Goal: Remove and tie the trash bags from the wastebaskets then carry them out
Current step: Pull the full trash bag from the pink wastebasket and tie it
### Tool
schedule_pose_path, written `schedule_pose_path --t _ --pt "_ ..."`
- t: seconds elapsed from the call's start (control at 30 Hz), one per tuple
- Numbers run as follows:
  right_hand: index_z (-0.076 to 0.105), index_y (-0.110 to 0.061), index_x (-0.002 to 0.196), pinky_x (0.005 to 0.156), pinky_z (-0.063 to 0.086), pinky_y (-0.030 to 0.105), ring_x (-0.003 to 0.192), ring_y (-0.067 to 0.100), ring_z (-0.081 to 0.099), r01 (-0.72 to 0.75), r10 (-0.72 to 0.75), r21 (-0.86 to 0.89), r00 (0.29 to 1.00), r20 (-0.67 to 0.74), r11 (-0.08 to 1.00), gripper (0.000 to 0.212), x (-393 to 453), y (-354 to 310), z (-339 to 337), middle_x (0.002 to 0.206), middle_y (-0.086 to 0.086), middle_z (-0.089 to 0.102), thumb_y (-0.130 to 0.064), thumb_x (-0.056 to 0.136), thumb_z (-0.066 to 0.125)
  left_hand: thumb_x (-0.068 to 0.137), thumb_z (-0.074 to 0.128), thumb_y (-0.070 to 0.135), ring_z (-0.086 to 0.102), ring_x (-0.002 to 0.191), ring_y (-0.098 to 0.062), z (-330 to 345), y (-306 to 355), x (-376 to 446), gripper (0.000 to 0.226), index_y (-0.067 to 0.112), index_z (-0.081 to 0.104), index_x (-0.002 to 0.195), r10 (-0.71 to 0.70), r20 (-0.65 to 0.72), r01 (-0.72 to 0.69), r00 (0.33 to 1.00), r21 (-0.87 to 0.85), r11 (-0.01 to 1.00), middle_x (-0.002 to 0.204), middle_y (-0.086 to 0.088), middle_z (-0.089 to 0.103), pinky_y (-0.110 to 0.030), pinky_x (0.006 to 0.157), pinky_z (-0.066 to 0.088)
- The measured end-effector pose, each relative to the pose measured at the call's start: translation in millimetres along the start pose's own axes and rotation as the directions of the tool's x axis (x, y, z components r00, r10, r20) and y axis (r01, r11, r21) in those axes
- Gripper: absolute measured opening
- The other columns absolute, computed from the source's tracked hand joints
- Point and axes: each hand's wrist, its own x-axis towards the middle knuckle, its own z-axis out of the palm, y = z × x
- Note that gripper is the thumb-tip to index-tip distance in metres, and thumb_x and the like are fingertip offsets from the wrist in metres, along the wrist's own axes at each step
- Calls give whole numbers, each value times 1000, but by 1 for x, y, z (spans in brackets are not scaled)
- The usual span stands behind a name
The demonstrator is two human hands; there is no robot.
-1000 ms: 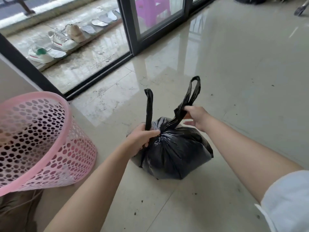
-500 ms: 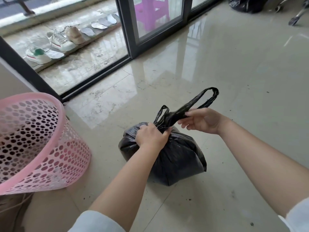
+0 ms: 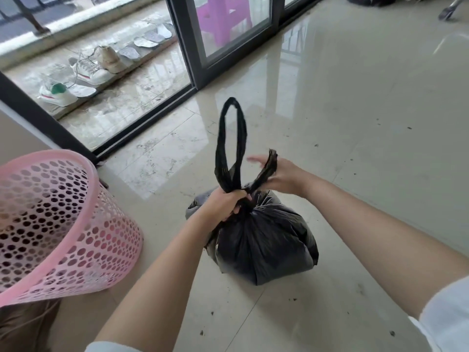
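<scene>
On the glossy tiled floor [image 3: 355, 123] just ahead, the black trash bag [image 3: 264, 240] sits bulging and crinkled, its thin plastic gathered at the neck. The left hand [image 3: 223, 204] clenches that neck below one upright handle loop [image 3: 231, 138]; the right hand [image 3: 281, 176] has the other handle draped over it, fingers [image 3: 256, 160] blurred but apparently extended. Tying seems underway; next the handles must cross and cinch. Beside it to the left leans the pink perforated wastebasket [image 3: 63, 224].
</scene>
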Motion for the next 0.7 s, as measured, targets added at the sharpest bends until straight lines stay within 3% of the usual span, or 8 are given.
schedule_pose_path --t 0.03,0.1,0.2,0.27,0.33,0.43,0.57,0.7 --pt "53 -5 123 83 43 13 105 23 55 -51 35 211 996 79 976 50 -1 -2 -1 113 12 57 -4 75 63 96 41 20 27 23 -3 -3 -3 0 34 16 57 66 1 21 -1 1000 -20 1000 26 6 39 -15 30 21" --pt "62 -6 93 57 42 9 69 10 53 -107 62 394 990 125 913 27 -3 -1 -6 77 0 57 -10 66 55 99 35 29 27 23 -4 -9 -10 0 40 15 57 68 8 49 -6 999 -43 999 27 5 42 -16 32 23" --pt "59 -3 100 49 37 15 46 3 47 -159 95 499 984 151 852 20 -3 9 -9 50 -11 52 -15 84 58 100 32 31 30 22 -4 -14 -13 -2 43 15 58 70 0 82 3 997 -34 999 30 4 49 -15 33 27" --pt "57 -8 100 47 35 17 42 4 43 -196 99 520 973 209 831 15 -4 8 -7 45 -11 49 -14 94 45 100 33 30 32 21 -4 -15 -9 -2 41 14 57 71 -21 93 23 995 -25 999 31 4 52 -15 33 28" --pt "55 -13 85 49 35 20 40 5 44 -231 93 555 959 266 799 18 -4 3 -5 46 -9 49 -13 96 40 100 32 29 36 20 -4 -15 -6 0 40 13 56 72 -124 104 134 987 -94 987 31 4 53 -13 32 27" --pt "50 -15 68 53 39 22 42 8 55 -233 148 690 972 181 685 37 0 -2 -3 48 -4 56 -19 99 31 100 27 32 50 27 -3 -18 -3 1 40 16 55 75 -302 239 356 923 -228 906 35 4 59 -16 39 29" --pt "50 -13 64 55 37 24 51 11 54 -222 308 786 951 43 577 39 5 -16 -5 41 -4 55 -18 97 31 100 27 26 65 42 -5 -31 -9 1 38 14 58 83 -303 339 429 891 -408 806 51 2 71 -21 58 36" --pt "44 -13 64 64 47 28 64 18 51 -79 385 934 920 -66 349 32 8 -35 -6 65 6 53 -12 95 33 100 32 19 70 52 -6 -42 -10 -1 30 13 59 90 -260 344 416 902 -536 734 62 0 75 -21 69 43"
